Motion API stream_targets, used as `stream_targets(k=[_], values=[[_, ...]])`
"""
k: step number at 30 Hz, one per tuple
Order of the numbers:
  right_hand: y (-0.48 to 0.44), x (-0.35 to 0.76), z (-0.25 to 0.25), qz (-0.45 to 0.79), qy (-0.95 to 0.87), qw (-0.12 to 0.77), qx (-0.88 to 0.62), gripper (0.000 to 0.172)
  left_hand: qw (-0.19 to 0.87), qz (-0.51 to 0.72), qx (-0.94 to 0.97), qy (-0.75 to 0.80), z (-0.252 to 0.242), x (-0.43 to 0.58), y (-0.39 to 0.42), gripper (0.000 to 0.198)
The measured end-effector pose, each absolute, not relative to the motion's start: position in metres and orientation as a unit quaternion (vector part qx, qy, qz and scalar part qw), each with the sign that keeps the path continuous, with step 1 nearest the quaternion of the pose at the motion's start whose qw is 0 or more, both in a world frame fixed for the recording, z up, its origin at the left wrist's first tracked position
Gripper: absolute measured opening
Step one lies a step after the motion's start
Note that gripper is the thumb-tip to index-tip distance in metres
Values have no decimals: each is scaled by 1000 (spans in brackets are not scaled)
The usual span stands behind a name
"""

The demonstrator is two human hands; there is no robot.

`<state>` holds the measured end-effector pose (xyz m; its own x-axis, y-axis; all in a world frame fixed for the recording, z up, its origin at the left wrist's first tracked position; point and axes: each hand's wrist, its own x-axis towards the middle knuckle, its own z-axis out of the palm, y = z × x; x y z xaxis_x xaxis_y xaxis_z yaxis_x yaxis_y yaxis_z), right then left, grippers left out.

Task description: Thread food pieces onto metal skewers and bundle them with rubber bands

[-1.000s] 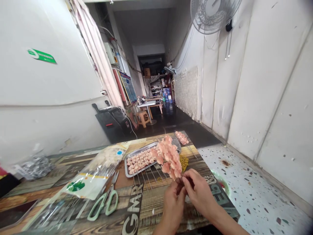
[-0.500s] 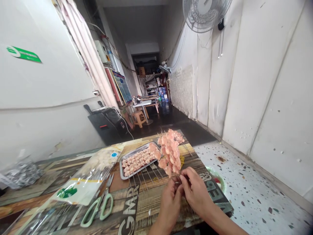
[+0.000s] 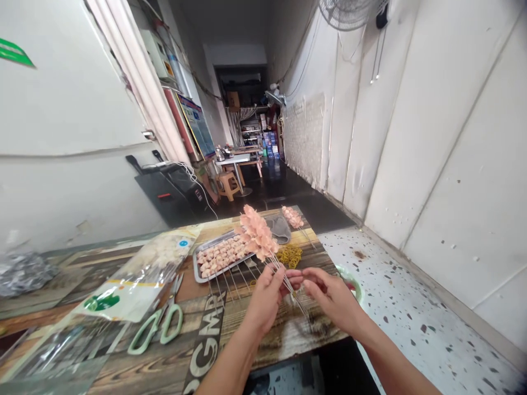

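Observation:
My left hand (image 3: pixel 265 296) is closed around a bundle of thin skewers loaded with pink raw meat (image 3: pixel 258 235), held tilted up and away over the table. Beside it, my right hand (image 3: pixel 331 296) has its fingers curled at the lower ends of the sticks, near a pile of yellow rubber bands (image 3: pixel 289 255). A metal tray (image 3: pixel 197 255) of meat skewers lies just beyond my left hand, the sticks pointing toward me.
Green-handled scissors (image 3: pixel 158 329) and clear plastic bags (image 3: pixel 135 277) lie on the wooden table (image 3: pixel 173 362) at left. A second skewer bundle (image 3: pixel 293 216) and a grey cloth (image 3: pixel 281 229) sit at the far edge. A green-rimmed bowl (image 3: pixel 354 282) stands by the speckled counter.
The held bundle has swung leftward and now leans away from me. My hands have parted a little along the sticks. The camera has tipped downward.

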<state>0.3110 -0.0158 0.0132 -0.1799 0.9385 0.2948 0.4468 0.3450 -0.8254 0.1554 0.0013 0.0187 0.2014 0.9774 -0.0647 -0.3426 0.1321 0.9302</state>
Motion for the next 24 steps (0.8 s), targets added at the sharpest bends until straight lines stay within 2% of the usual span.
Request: stream_targets(k=[3, 6, 14, 21, 24], values=[[-19, 313, 12, 391, -717, 343, -464, 27, 619, 540, 427, 380, 19, 154, 4, 26], [-21, 306, 6, 483, -704, 322, -408, 31, 607, 537, 442, 385, 17, 155, 4, 26], [-20, 283, -18, 464, -683, 374, -422, 31, 579, 513, 492, 399, 13, 159, 1, 26], [-19, 274, -23, 583, -568, 452, -365, 34, 597, 433, 521, 430, 15, 169, -6, 33], [-9, 282, -19, 617, -520, 476, -349, 34, 584, 432, 532, 435, 16, 164, -2, 44]])
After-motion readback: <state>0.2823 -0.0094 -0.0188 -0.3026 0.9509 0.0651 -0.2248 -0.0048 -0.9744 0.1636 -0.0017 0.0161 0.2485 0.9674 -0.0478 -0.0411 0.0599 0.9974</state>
